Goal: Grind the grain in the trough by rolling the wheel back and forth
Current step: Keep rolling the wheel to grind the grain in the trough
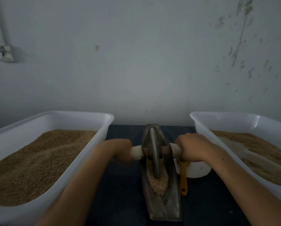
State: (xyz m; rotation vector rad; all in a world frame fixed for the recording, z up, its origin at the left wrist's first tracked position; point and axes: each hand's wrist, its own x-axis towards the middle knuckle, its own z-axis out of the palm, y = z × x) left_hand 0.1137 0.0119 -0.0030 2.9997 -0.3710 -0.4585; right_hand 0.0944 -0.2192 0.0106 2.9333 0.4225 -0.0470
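Nearest was the long metal trough on the dark desk, with crushed grain piled in its groove just below the fingers. The wheel stood upright in that grain, between both hands. Left hand was wrapped round the left handle, right hand gripped the right handle. An orange brush lay under the right fingers. Further out, a left tub and a right tub held grain.
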